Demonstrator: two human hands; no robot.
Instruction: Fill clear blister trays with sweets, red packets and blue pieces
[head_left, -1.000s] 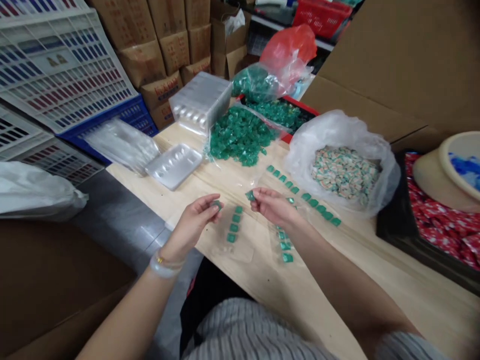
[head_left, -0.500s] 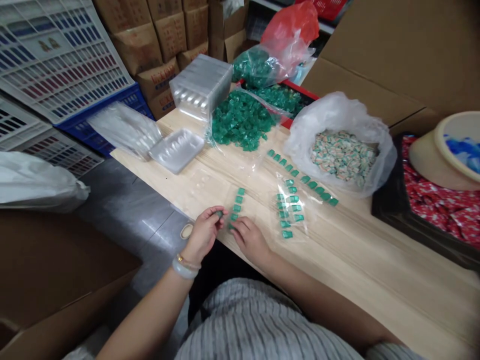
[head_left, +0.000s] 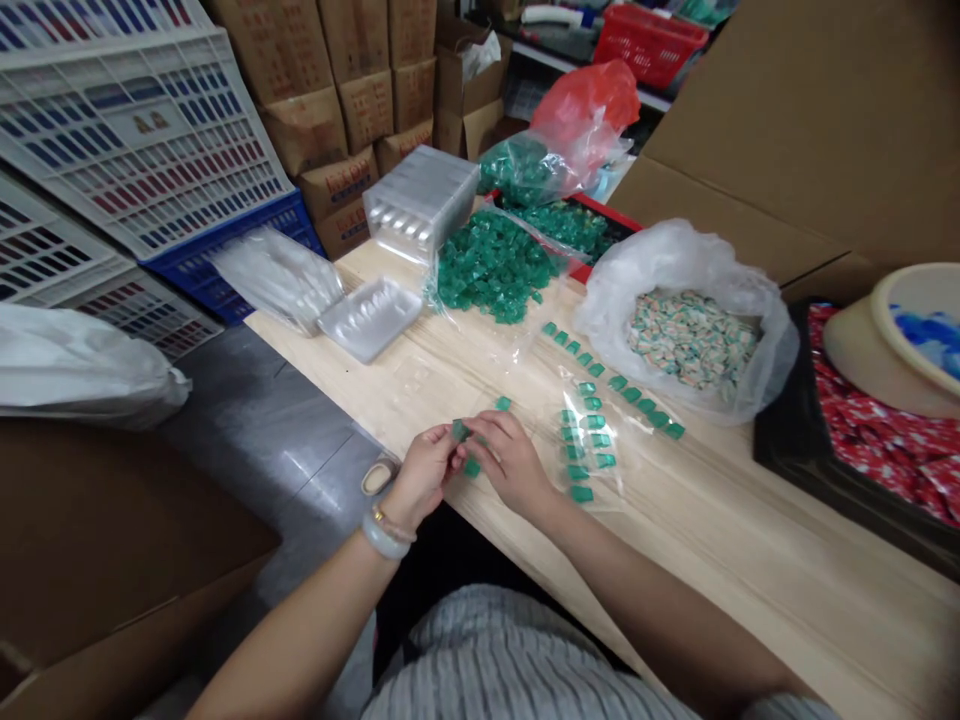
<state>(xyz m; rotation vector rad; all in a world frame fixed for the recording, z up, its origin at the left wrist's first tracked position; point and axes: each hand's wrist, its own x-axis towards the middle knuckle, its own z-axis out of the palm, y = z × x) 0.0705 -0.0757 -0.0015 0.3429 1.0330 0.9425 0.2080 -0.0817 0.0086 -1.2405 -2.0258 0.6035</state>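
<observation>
My left hand [head_left: 426, 470] is pinched around a small green piece [head_left: 459, 430], lifted just above the near edge of the table. The fingertips of my right hand [head_left: 514, 468] close in on the same piece from the other side, so the hands nearly meet. Beneath them lies a clear plastic sheet carrying more green pieces, one [head_left: 502, 403] beyond the fingers and another [head_left: 472, 467] between the hands; the rest are covered. To the right, a second clear sheet holds green pieces [head_left: 598, 440] in two columns. A slanting row of green pieces [head_left: 632, 394] lies farther back.
Behind are a heap of green pieces [head_left: 495, 262], a clear molded tray [head_left: 373, 318] and a stack of such trays [head_left: 424, 190]. A white bag [head_left: 607, 290] holds patterned pieces. A cardboard box [head_left: 750, 130] and a cream tub [head_left: 855, 340] stand at the right.
My right hand has moved up from the column of green pieces on the sheet to the piece in my left hand. The camera view has tilted slightly upward.
</observation>
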